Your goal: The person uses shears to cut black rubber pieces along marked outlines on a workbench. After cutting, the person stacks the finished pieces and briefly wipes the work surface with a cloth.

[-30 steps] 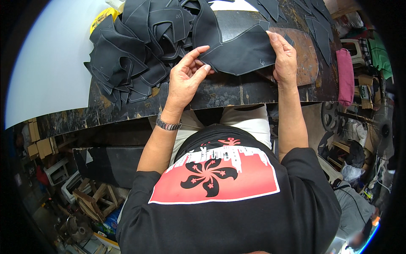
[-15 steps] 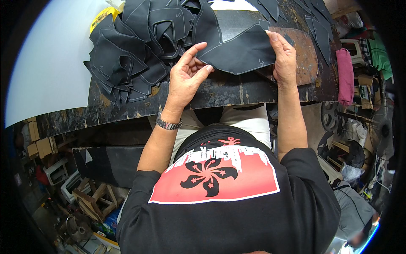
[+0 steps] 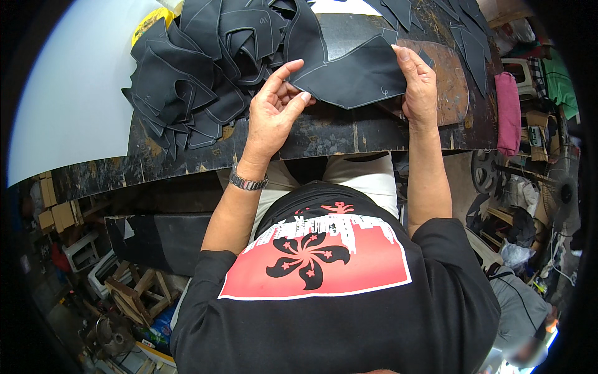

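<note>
Heap of black cut leather pieces with pale stitching cut off by top edge; yellow object mostly buried under it. Left hand's fingers partly hidden behind the black curved leather panel. Floor clutter at lower left too blurred to tell.

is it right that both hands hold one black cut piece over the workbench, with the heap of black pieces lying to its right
Not quite. In the head view the left hand and right hand do hold one black cut piece over the workbench, but the heap of black pieces lies to its left, not its right.

My one head camera looks steeply down from above the worktable, close in, its fisheye bending the table's edge.
</note>
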`<state>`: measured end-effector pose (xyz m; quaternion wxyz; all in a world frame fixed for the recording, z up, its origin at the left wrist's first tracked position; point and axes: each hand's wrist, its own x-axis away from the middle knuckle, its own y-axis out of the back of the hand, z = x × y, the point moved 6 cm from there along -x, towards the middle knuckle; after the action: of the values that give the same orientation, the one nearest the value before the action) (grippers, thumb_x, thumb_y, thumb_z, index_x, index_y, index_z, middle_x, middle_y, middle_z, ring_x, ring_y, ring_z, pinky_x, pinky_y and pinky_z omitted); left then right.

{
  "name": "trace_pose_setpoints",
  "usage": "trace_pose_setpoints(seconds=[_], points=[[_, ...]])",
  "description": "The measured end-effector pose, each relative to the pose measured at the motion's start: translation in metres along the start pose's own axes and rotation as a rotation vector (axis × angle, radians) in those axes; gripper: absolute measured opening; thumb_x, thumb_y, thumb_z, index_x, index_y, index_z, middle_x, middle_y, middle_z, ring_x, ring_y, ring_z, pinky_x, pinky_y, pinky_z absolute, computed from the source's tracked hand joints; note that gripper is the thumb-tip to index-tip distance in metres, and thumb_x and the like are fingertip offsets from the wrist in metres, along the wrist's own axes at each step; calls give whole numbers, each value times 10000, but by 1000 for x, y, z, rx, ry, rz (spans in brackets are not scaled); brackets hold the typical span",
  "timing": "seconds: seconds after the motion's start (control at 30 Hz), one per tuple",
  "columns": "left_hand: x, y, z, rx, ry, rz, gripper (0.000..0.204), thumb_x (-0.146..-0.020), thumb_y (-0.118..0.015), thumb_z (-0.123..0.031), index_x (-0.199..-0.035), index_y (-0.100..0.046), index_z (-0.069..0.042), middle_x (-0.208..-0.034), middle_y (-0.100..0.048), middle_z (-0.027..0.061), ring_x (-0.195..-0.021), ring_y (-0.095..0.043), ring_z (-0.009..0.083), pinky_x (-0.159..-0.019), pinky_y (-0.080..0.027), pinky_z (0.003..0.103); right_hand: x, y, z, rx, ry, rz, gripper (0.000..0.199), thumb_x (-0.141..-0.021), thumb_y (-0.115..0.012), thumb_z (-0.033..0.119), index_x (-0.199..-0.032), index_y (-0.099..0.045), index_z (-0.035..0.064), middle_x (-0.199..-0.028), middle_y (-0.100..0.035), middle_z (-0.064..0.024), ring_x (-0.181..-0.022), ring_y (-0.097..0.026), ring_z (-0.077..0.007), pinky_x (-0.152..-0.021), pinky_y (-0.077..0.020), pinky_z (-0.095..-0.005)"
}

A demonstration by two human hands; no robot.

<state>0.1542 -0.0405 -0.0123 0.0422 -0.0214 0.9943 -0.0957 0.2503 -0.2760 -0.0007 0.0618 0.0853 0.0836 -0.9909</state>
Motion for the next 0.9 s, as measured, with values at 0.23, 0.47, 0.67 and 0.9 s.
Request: trace_pose_setpoints(seconds=[0.23, 0.47, 0.67, 0.9], points=[[0, 0, 2, 11, 6, 5, 483, -914, -591, 32, -1383, -477, -1, -980, -656, 94, -889, -659, 129, -843, -540, 259, 0, -1, -2, -85, -33, 7, 228, -907, -699, 112, -1095, -681, -15, -945, -689, -36, -838, -627, -71, -768, -506, -202], [-2, 1, 2, 93, 8, 9, 505, -913, -589, 43, -1397, -453, 2, -1054, -648, 107, -932, -653, 130, -860, -534, 257, 3, 3, 1, -125, -9, 3, 240, -861, -711, 14, -1095, -666, -17, -965, -689, -50, -855, -636, -87, -780, -523, -222], [-2, 3, 0, 97, -3, -2, 598, -876, -631, 59, -1432, -426, -20, -1179, -608, 105, -1004, -624, 129, -905, -519, 265, 7, -8, 4, -96, -55, 152, 223, -814, -734, -25, -998, -618, 25, -904, -658, -9, -804, -603, -64, -758, -504, -208], [0, 6, 3, 180, 28, 8, 644, -862, -615, 83, -1454, -398, -52, -1196, -603, 96, -1006, -609, 124, -900, -515, 263, 13, -25, 10, -101, -161, 300, 327, -792, -717, -56, -1091, -608, 17, -1071, -622, -49, -942, -599, -94, -828, -508, -227]])
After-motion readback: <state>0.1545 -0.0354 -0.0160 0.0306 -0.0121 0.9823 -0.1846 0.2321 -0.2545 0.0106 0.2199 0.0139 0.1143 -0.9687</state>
